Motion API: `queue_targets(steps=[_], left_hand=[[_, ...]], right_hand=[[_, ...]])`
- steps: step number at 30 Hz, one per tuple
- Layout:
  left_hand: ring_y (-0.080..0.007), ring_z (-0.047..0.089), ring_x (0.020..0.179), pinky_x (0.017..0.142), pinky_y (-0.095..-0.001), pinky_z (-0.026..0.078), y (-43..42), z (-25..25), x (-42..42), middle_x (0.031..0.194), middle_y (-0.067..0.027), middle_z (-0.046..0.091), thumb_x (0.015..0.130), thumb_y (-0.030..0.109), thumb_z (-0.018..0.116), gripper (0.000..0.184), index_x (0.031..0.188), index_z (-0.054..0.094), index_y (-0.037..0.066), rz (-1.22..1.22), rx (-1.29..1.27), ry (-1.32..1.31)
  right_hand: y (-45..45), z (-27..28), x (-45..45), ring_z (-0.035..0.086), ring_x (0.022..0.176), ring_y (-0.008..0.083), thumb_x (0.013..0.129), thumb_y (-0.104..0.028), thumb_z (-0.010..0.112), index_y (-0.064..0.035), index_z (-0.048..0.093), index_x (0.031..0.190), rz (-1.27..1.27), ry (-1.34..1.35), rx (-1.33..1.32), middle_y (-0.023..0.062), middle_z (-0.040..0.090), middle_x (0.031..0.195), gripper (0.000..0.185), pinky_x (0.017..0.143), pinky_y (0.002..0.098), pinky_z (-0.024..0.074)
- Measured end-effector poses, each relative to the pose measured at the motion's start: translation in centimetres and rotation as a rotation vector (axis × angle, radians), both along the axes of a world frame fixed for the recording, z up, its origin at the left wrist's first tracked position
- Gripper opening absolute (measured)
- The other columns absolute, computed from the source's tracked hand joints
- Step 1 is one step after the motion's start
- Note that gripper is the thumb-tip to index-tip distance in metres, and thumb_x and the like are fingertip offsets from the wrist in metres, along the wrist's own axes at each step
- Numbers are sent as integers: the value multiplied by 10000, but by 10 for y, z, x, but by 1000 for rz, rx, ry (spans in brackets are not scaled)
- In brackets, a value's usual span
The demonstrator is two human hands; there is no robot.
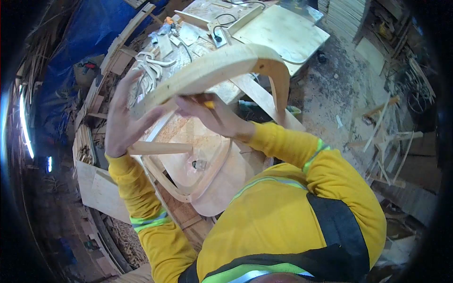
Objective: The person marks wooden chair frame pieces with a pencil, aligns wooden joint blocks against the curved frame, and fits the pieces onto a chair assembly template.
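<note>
A curved, pale wooden frame piece point(212, 68) is raised above the workbench. My left hand point(127, 113) holds its lower left end, with the thumb reaching along the near side. Pressed to the underside nearby is my right hand point(210, 113), its fingers bent, with a small yellow-orange item point(209, 104) showing at them. The piece's right end bends down beside the right forearm. Below the hands, a rounded wooden frame point(188, 191) lies around a sawdust-covered board, and a tapered wooden bar point(163, 148) extends near my left wrist.
Flat boards point(278, 33), a power socket with a black plug point(218, 39) and cables lie on the far part of the bench. White strips point(151, 68) are heaped at its left. A wooden stand point(384, 141) is on the floor at right; a blue tarp point(71, 61) hangs at left.
</note>
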State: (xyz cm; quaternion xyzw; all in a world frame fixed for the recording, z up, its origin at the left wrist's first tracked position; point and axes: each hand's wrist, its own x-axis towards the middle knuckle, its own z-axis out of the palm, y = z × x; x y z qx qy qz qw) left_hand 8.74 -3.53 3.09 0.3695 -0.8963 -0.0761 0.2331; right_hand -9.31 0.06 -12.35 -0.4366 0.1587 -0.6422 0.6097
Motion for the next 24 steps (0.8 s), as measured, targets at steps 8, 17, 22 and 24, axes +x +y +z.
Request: queue_targets(steps=[8,17,22,24], left_hand=[[-370,665,901,776,-420,531,17,-22,-123,1001,-169,670,725,283,859,596,1201,608,25,-13,-30,-248],[-313,644,761,647,-397,499,42,-44,-138,858,-109,627,670,180,848,418,999,613,72,250,-230,-349],[-302,633,732,625,-387,485,50,-47,-139,819,-95,608,660,147,826,390,978,612,81,245,-289,-340],[-297,631,726,618,-382,480,52,-47,-139,813,-91,605,659,145,824,380,969,612,84,244,-304,-335]], right_hand=[[29,7,-204,601,787,154,1073,-397,459,-53,599,819,204,-291,-222,120,584,928,450,693,261,515],[-37,27,-219,583,767,126,733,30,793,-51,554,770,115,223,-377,49,587,830,255,653,256,480],[-28,32,-221,573,684,132,693,52,776,-59,540,707,217,295,-322,54,618,777,262,611,269,463],[-28,30,-220,574,660,112,705,46,779,-59,537,685,157,321,-434,36,617,740,264,591,252,456]])
